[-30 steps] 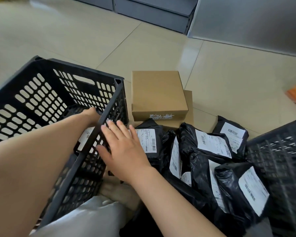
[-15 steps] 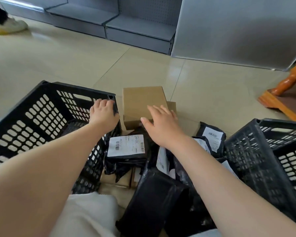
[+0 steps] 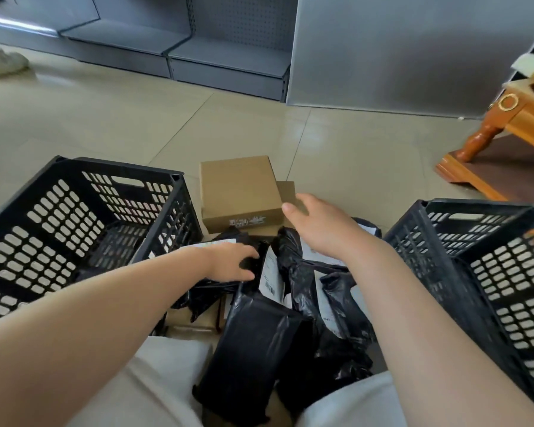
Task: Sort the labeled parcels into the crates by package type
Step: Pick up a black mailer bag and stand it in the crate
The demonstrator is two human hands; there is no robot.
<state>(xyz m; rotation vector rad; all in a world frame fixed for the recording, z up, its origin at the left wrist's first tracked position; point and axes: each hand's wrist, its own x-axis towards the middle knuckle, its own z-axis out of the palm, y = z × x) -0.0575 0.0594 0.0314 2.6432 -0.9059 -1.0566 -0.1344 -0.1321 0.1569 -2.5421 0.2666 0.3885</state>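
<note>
Person sits on the floor (image 3: 352, 155) w/ the unsorted pile between the knees, one black crate (image 3: 74, 229) at left of frame and another black crate (image 3: 481, 266) at right. That layout makes sense: each crate sits within one arm's swing, so boxes can go one way and bags the other w/o shifting position.

Brown box (image 3: 239, 189) sits centre frame, just above the pile, stacked on a second flatter box (image 3: 285, 192) that pokes out at its right edge. Both lie flat, apart from the bags, prob. because rigid boxes stack and soft bags don't.

Right hand (image 3: 318, 223) reaches toward the box's lower right corner, fingers (image 3: 302, 201) loosely spread and slightly curled, holding nothing. Thumb tip is right at the corner; can't tell if it's touching yet. Box lies up and left of the fingers, so a short reach forward should close the grip.

Left hand (image 3: 232, 263) is lower, centre frame, resting on the black bags (image 3: 290, 272). Its fingers curl over the edge of one bag next to a white label (image 3: 270, 272); looks like a grip, but the fingertips are hidden in the folds. Bags lie under and right of that hand, heaped, labels facing various ways.
</note>
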